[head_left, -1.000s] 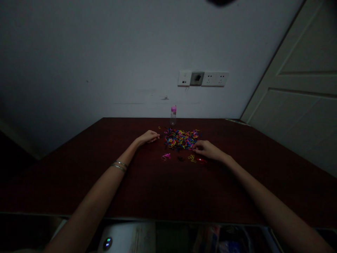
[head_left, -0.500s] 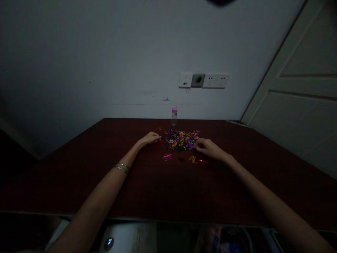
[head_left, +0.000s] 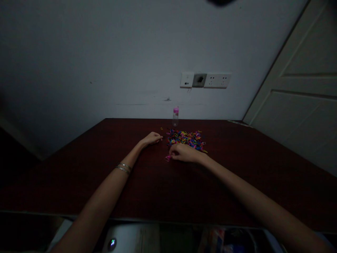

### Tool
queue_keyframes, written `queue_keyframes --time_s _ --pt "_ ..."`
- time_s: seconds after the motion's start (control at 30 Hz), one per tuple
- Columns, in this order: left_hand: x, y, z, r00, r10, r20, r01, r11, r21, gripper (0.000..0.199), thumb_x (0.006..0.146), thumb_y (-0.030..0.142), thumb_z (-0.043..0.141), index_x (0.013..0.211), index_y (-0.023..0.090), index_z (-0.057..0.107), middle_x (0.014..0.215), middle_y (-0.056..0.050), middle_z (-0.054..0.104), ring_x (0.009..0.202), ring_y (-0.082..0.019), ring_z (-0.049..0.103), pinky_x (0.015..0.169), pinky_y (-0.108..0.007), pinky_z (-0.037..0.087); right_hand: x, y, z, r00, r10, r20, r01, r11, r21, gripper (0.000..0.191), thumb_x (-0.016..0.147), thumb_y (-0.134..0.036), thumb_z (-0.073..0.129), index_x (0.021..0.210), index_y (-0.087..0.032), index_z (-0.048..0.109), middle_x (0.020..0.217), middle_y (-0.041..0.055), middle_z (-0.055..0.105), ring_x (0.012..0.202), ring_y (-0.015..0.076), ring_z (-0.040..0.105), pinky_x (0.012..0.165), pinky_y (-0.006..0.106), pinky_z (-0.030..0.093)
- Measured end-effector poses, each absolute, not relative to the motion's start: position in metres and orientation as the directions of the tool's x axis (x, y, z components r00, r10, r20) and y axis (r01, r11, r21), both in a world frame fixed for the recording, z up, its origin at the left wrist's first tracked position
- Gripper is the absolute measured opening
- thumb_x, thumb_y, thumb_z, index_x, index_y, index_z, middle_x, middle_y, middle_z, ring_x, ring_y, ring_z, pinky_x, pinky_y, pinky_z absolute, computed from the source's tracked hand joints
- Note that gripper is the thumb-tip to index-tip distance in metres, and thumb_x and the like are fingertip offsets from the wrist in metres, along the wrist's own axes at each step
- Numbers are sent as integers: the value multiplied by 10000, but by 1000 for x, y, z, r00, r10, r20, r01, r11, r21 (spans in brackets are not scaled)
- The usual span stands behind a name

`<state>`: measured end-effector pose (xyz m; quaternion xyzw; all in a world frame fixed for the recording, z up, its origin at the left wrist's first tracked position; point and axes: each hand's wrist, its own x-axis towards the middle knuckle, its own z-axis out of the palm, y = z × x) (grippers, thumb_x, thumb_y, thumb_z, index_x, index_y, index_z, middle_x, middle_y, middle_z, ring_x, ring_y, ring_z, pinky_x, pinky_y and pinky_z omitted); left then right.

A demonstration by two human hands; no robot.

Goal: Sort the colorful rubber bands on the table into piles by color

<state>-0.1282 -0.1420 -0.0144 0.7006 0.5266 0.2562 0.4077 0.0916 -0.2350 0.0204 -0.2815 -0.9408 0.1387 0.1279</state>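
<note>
A pile of small rubber bands [head_left: 193,138] in many colours lies on the dark red table [head_left: 147,189]. My right hand [head_left: 183,153] is at the pile's near left side, its fingers pinched beside a small pink cluster of bands [head_left: 167,158]. Pink shows right at those fingertips; the hand and forearm cover part of the pile's near edge and the table in front of it. My left hand [head_left: 152,138] rests closed on the table left of the pile. A tiny dark bit sticks out at its fingertips, too small to name.
Behind the pile stands a clear bottle [head_left: 175,120] with a pink cap, close to the wall. One yellow band [head_left: 161,128] lies apart at the back. Wall sockets [head_left: 217,80] are above the table, a white door [head_left: 302,91] is at right, and an open drawer or shelf holds things below.
My right hand has moved left from the pile's right edge to the pink bands in front. It now hides the yellow and red groups. My left hand has stayed in place.
</note>
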Motion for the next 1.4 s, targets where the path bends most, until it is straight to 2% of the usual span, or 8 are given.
queue_keyframes --time_s 0.27,0.4,0.47,0.6,0.77,0.9,1.13,1.4 --pt "-127 -144 -13 281 958 -55 480 -91 872 288 728 415 537 727 131 582 489 48 402 353 -32 270 359 -182 154 129 -219 22 -714 671 200 560 719 -412 170 762 -226 490 799 -153 640 731 29 613 637 125 517 600 234 367" --pt "-130 -140 -15 120 992 39 400 -85 913 252 726 349 548 857 137 585 495 62 391 365 -34 302 373 -172 199 181 -195 12 -530 803 272 627 588 -512 235 764 -297 480 796 -137 649 746 47 637 670 151 546 630 253 407" --pt "-131 -136 -18 58 992 114 437 -128 890 258 712 322 563 875 125 598 496 58 409 382 -41 322 390 -176 235 210 -184 4 -388 866 317 650 501 -571 272 755 -341 483 805 -135 654 778 53 651 698 164 564 652 261 421" --pt "-127 -131 -20 130 960 246 649 -270 711 303 669 348 615 860 115 644 617 -6 552 535 -92 477 499 -199 353 256 -167 -16 -90 934 345 674 312 -670 312 702 -386 511 798 -129 659 765 65 664 682 180 576 623 272 435" --pt "-114 -137 -16 246 943 226 844 -323 428 265 709 323 571 900 165 665 827 -54 624 736 -161 561 637 -239 405 278 -161 -31 47 947 318 649 213 -730 337 680 -399 515 823 -130 660 708 63 654 607 162 556 558 266 424" --pt "-107 -143 -13 226 947 229 901 -293 320 212 738 283 526 878 193 657 964 -74 588 833 -185 556 681 -258 415 278 -162 -34 94 949 301 648 172 -742 338 681 -388 518 832 -121 661 679 58 643 593 153 548 543 257 413" --pt "-106 -146 -14 224 948 224 920 -282 273 185 776 255 463 847 174 614 989 -84 543 857 -186 538 713 -273 417 276 -163 -35 63 952 299 663 184 -725 329 697 -370 502 839 -120 663 670 55 645 605 157 559 563 258 419" --pt "-102 -144 -6 303 915 266 844 -387 370 148 753 175 460 799 140 596 929 -83 577 832 -164 535 735 -268 404 275 -165 -36 33 954 299 725 183 -665 285 709 -331 494 822 -133 667 706 62 670 645 174 587 629 276 441"
